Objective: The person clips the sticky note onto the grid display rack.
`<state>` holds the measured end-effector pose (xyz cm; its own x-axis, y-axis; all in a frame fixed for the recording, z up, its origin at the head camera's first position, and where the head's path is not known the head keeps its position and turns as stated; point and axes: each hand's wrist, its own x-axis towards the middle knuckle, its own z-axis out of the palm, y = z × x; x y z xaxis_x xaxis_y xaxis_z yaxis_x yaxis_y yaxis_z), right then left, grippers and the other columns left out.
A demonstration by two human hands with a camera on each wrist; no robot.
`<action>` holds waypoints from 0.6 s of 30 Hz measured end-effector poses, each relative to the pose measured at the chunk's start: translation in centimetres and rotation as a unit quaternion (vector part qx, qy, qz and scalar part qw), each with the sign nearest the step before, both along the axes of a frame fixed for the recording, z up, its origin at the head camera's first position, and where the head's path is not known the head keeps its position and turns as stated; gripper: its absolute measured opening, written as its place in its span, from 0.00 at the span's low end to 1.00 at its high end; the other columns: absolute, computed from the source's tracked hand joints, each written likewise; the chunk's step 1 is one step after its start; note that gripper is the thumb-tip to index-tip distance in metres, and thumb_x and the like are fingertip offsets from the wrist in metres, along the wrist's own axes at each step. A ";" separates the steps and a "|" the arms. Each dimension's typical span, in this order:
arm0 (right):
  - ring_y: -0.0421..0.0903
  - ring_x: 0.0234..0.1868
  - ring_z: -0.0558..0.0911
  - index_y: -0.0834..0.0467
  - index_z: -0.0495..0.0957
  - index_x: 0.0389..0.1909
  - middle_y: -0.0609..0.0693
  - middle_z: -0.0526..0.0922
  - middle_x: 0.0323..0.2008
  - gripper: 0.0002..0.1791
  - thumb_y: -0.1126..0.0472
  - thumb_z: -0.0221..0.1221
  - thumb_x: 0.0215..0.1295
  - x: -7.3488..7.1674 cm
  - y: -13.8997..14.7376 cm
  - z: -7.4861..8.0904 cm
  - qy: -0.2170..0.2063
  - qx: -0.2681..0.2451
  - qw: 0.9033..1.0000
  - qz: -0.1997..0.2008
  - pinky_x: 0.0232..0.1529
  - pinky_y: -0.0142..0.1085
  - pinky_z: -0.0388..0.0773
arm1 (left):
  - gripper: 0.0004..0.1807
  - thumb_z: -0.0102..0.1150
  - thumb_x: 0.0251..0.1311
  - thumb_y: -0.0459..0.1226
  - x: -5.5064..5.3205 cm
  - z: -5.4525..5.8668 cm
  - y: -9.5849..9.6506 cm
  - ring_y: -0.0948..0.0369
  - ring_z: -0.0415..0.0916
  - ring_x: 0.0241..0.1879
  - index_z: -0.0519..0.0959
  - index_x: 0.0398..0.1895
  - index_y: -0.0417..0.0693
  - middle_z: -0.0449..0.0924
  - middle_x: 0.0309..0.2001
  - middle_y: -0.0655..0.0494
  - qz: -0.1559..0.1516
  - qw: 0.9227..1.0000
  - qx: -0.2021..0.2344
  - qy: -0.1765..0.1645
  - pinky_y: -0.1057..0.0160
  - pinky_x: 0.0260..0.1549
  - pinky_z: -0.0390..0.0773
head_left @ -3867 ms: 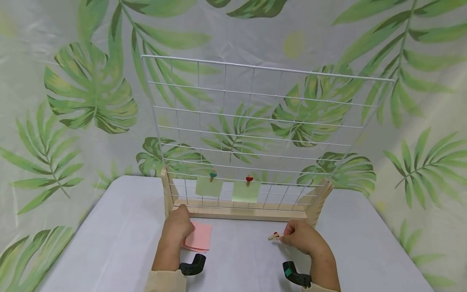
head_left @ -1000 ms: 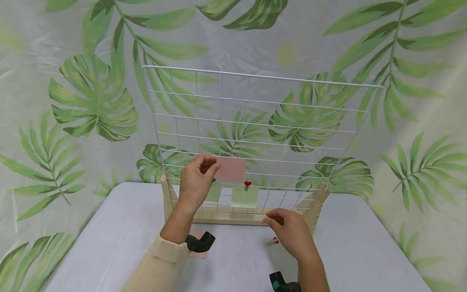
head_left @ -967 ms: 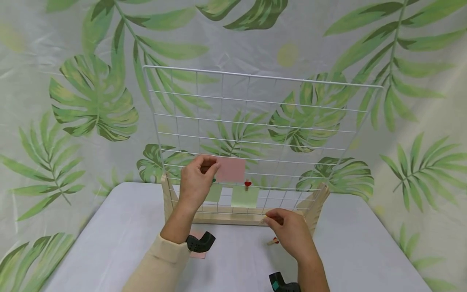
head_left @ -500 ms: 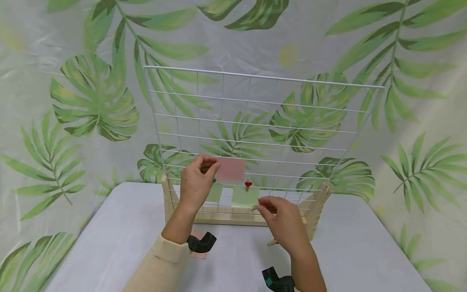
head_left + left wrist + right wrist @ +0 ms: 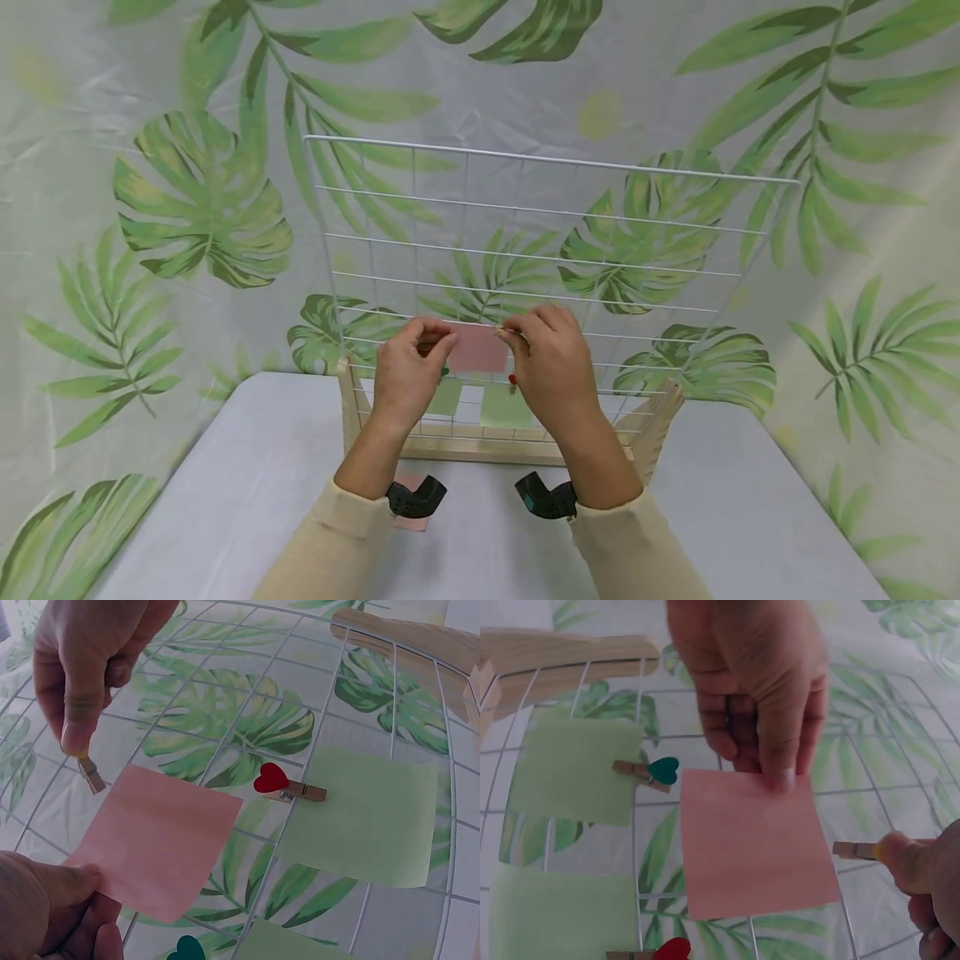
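My left hand [image 5: 408,371] pinches a pink paper note [image 5: 478,348] by its left edge and holds it up at the white wire grid [image 5: 555,158]. By the note's upper right side, my right hand [image 5: 555,358] pinches a small wooden clothespin [image 5: 855,850]; a bit of yellow shows under the thumb. In the right wrist view the clothespin's tip sits close beside the note's edge. Below hang two green notes: one [image 5: 574,772] under a clothespin with a teal heart [image 5: 664,771], the other [image 5: 360,825] under a clothespin with a red heart [image 5: 271,778].
The grid stands in a wooden base [image 5: 487,450] on the white-covered table [image 5: 262,467]. More pink paper [image 5: 411,523] lies on the table, partly hidden by the left wrist. A leaf-print curtain [image 5: 510,100] hangs behind.
Since the oldest frame, my left hand has lifted a pink note from the table to the grid. Over the last second my right hand has risen with the clothespin to the note's right side.
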<state>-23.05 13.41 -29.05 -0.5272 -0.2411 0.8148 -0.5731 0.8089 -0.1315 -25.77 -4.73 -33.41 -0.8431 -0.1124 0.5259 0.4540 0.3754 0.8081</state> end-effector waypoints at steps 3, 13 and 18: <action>0.55 0.41 0.81 0.63 0.85 0.36 0.55 0.85 0.34 0.05 0.64 0.68 0.64 -0.6 -0.5 0.5 0.025 0.018 1.000 0.004 0.44 0.42 0.83 | 0.07 0.66 0.67 0.39 0.0 0.0 -0.1 0.57 0.86 0.40 0.85 0.44 0.48 0.88 0.39 0.51 -0.002 1.000 0.003 0.001 0.60 0.35 0.84; 0.53 0.42 0.82 0.62 0.87 0.35 0.54 0.87 0.35 0.03 0.68 0.70 0.61 -1.0 -1.5 1.9 -0.022 0.077 0.997 -0.014 0.46 0.41 0.83 | 0.06 0.67 0.66 0.38 0.0 0.1 0.0 0.56 0.87 0.40 0.85 0.42 0.47 0.89 0.38 0.50 0.004 1.000 0.003 0.008 0.60 0.35 0.85; 0.55 0.40 0.83 0.62 0.86 0.35 0.55 0.87 0.34 0.04 0.69 0.70 0.60 -1.2 -1.9 2.4 -0.029 0.095 0.995 -0.018 0.47 0.43 0.82 | 0.06 0.67 0.66 0.38 -0.1 0.0 0.0 0.55 0.87 0.39 0.85 0.43 0.46 0.89 0.38 0.49 0.005 1.000 -0.001 0.015 0.57 0.36 0.85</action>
